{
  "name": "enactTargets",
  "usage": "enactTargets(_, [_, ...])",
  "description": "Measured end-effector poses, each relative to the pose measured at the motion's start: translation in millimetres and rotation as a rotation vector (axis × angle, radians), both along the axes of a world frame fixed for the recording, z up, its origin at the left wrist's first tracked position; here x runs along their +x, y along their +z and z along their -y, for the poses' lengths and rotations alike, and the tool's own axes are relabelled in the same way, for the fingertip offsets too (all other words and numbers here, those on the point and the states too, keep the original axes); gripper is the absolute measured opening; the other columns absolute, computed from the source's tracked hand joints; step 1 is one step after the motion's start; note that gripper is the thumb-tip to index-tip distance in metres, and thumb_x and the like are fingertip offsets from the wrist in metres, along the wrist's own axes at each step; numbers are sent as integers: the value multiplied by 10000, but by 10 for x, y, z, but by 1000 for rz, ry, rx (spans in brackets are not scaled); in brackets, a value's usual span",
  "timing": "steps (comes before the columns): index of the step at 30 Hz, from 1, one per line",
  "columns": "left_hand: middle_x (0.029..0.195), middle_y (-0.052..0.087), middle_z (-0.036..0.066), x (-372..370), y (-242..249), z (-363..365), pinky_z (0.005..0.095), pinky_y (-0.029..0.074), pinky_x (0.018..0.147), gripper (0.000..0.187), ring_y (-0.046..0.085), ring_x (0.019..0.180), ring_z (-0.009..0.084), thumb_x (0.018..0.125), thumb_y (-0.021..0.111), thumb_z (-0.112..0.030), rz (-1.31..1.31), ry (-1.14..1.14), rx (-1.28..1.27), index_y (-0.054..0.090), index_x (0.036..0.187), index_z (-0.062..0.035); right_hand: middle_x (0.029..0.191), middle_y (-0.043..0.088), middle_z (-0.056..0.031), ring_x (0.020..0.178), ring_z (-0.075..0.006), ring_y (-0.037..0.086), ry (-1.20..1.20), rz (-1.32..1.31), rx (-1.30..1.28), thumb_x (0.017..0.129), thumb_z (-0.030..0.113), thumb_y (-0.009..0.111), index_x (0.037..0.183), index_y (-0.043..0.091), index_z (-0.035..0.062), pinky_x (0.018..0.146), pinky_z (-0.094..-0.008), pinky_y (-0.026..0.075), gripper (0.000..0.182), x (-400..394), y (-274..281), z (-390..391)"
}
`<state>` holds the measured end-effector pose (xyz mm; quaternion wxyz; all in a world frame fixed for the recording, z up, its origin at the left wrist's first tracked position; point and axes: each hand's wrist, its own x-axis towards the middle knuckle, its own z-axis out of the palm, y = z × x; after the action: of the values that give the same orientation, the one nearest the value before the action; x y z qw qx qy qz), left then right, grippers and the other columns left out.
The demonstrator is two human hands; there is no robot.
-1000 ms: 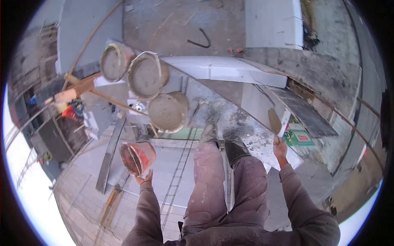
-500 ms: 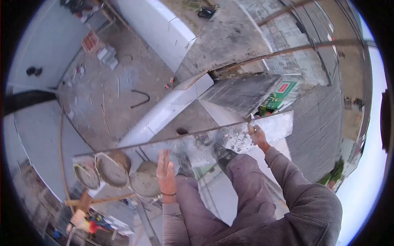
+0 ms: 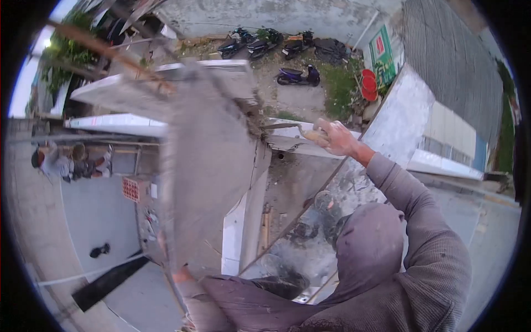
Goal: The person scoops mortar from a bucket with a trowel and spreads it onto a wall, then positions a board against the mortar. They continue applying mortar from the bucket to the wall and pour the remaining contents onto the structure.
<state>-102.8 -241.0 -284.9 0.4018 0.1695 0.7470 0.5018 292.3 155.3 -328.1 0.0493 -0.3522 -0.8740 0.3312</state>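
My right hand (image 3: pixel 337 138) is closed round the handle of a trowel (image 3: pixel 285 126), whose thin blade points left and touches or nearly touches the rough edge of a grey plastered wall (image 3: pixel 213 166). At the lower left, my left hand (image 3: pixel 181 274) is blurred and mostly hidden beside the lower part of that wall, so its fingers cannot be made out. Both my legs are bent over a plaster-spattered plank (image 3: pixel 354 185).
Several motorbikes (image 3: pixel 298 76) stand on the ground below, near red round chairs (image 3: pixel 369 84) and a green sign (image 3: pixel 381 52). Another person (image 3: pixel 72 163) is at the far left, near red bricks (image 3: pixel 131 189). A corrugated roof (image 3: pixel 459 66) lies at the upper right.
The view has swung round to the wall and the motorbikes; the buckets are out of sight. My right hand has moved the trowel to the wall edge, and my left hand is lower and blurred.
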Motion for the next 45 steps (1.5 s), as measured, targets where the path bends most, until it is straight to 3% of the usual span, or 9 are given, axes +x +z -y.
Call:
enactTargets(7, [1379, 603, 182, -12, -513, -465, 395, 426, 1077, 606, 565, 1287, 282, 1030, 596, -341, -35, -116, 24, 444, 1512, -7, 839, 687, -215, 863, -426, 669, -110, -227, 139, 920, 280, 666, 979, 631, 54, 794, -511, 510, 236, -160, -496, 40])
enactTargets(27, [1496, 480, 224, -398, -41, -1393, 480, 333, 1177, 633, 451, 1402, 324, 1062, 485, -397, -90, -71, 128, 383, 1537, 8, 879, 711, -141, 862, -328, 718, 124, -71, 184, 809, 148, 602, 881, 647, 84, 729, -486, 565, 106, -1074, -910, -265])
enactTargets(30, [1514, 461, 230, -488, 333, -1287, 493, 319, 1192, 637, 433, 1420, 330, 1067, 468, -405, -150, -22, 140, 374, 1541, 10, 881, 710, -140, 845, -334, 708, -19, 18, 128, 849, 199, 620, 946, 679, 94, 754, -475, 553, 154, -943, -418, -433])
enactTargets(34, [1537, 437, 239, -647, 1370, -1169, 510, 300, 1212, 644, 411, 1443, 339, 1073, 446, -416, -402, 99, 327, 362, 1546, 13, 1026, 686, -221, 979, -392, 655, -167, -95, -73, 956, 426, 610, 1122, 679, 41, 826, -496, 513, 424, -587, -937, -410])
enactTargets(36, [1549, 424, 243, -536, 1945, -849, 519, 291, 1222, 648, 399, 1454, 343, 1076, 435, -422, -564, 202, 436, 356, 1548, 15, 1039, 686, -206, 1023, -374, 645, -216, -300, -53, 943, 346, 679, 1101, 691, 26, 829, -443, 524, 357, -245, -890, -238])
enactTargets(37, [1555, 418, 245, -438, 2167, -770, 523, 286, 1227, 650, 393, 1460, 345, 1078, 430, -425, -619, 241, 486, 353, 1550, 15, 1103, 709, -155, 1025, -287, 672, -83, -66, -151, 930, 332, 718, 1108, 696, 13, 802, -399, 543, 366, -140, -919, -279])
enactTargets(39, [1624, 279, 266, -460, 2700, -1295, 554, 193, 1252, 748, 243, 1527, 393, 1068, 428, -489, -893, 26, 555, 193, 1611, -31, 1086, 717, -58, 933, -163, 674, -372, -507, -645, 926, 370, 737, 1145, 707, 29, 708, -330, 534, 406, 69, -902, -45])
enactTargets(42, [1678, 137, 226, -385, 3140, -2075, 566, 132, 1261, 889, 139, 1552, 398, 1030, 482, -549, -780, -13, 709, 36, 1632, -70, 1056, 711, -14, 851, -108, 648, -303, -779, -668, 941, 359, 732, 1168, 706, 22, 644, -285, 506, 407, 201, -1272, 190])
enactTargets(45, [1675, 129, 193, -507, 3176, -2846, 530, 177, 1256, 924, 153, 1547, 381, 1021, 489, -569, -752, 35, 608, 30, 1623, -39, 920, 682, -8, 748, -124, 617, -421, -528, -624, 925, 399, 746, 1131, 707, 32, 640, -298, 495, 422, 0, -493, 180])
